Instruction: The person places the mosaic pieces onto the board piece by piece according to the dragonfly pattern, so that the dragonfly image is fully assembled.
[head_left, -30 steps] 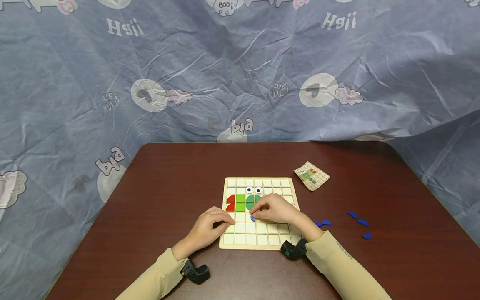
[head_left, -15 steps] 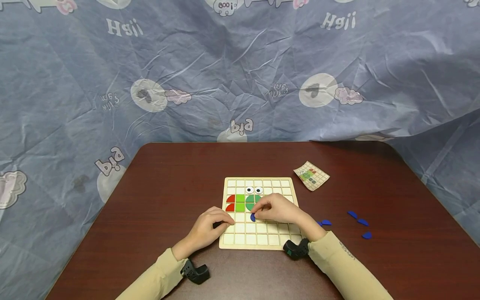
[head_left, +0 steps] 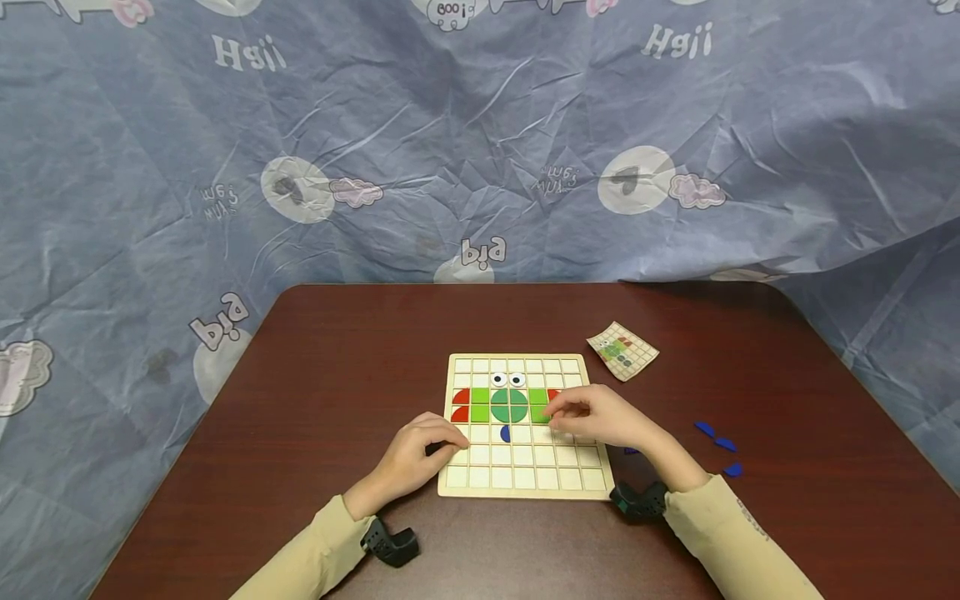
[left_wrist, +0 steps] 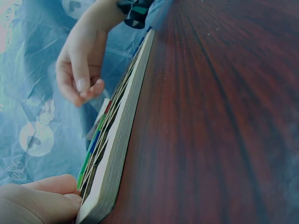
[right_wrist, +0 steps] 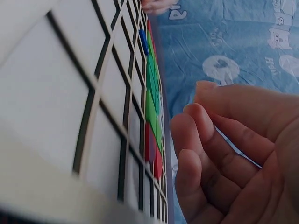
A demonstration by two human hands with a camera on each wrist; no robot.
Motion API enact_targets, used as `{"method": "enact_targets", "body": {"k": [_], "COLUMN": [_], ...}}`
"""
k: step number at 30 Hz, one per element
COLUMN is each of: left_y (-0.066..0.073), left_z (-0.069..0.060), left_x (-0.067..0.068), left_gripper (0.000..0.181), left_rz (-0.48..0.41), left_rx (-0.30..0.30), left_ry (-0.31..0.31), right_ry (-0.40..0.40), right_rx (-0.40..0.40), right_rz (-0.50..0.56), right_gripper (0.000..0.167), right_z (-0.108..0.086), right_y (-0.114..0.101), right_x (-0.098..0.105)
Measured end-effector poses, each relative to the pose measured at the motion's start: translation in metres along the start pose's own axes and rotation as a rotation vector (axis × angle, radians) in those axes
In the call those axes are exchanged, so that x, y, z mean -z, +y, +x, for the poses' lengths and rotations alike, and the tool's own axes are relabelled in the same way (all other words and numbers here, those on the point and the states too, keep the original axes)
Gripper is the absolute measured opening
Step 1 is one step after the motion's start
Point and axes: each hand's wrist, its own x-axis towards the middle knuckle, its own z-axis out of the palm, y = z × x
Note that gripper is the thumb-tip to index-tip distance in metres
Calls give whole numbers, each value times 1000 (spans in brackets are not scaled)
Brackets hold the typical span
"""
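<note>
On the table lies a pale square grid board point(head_left: 522, 481). Against its left edge rests my left hand point(head_left: 412, 454), thumb and fingertips touching the board's upper side; the left wrist view shows this hand point(left_wrist: 42, 200) at the board's corner. Over the board's right side hovers my right hand point(head_left: 603, 417), loosely curled, with nothing between thumb and fingers in the right wrist view. A blue half-round piece point(head_left: 505, 433) sits in a cell below the green circle point(head_left: 509, 406). Light green squares point(head_left: 480, 406), red quarter-round pieces point(head_left: 461, 406) and two eye pieces point(head_left: 508, 380) also fill cells.
Right of the board, several blue pieces point(head_left: 725, 445) lie loose on the dark wooden table point(head_left: 360, 350). One more blue piece is partly hidden by my right hand. A patterned card point(head_left: 623, 351) lies behind the board's right side. A printed blue cloth point(head_left: 480, 150) hangs behind.
My right hand has let go of the blue half-round piece, leaving it in its cell, and has moved right, uncovering green and red pieces. The left hand stays put.
</note>
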Motion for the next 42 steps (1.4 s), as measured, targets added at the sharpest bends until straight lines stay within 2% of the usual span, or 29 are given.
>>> {"method": "enact_targets", "body": {"k": [9, 16, 22, 31, 42], "left_y": [-1, 0, 0, 0, -1], "left_z": [0, 0, 0, 0, 0], "left_x": [0, 0, 0, 0, 0], "left_gripper": [16, 16, 16, 16, 17], "left_rz": [-3, 1, 3, 2, 2], "left_rx": [-6, -6, -8, -14, -20], "left_ry": [3, 10, 8, 2, 8], "right_ry": [62, 64, 82, 83, 86], "right_rx": [-62, -60, -27, -18, 13], "right_rz": [-32, 17, 25, -21, -78], "right_gripper": [20, 23, 30, 29, 11], "right_z": [-32, -57, -74, -78, -76], "right_y": [19, 40, 50, 64, 65], "right_x": [22, 36, 45, 46, 43]}}
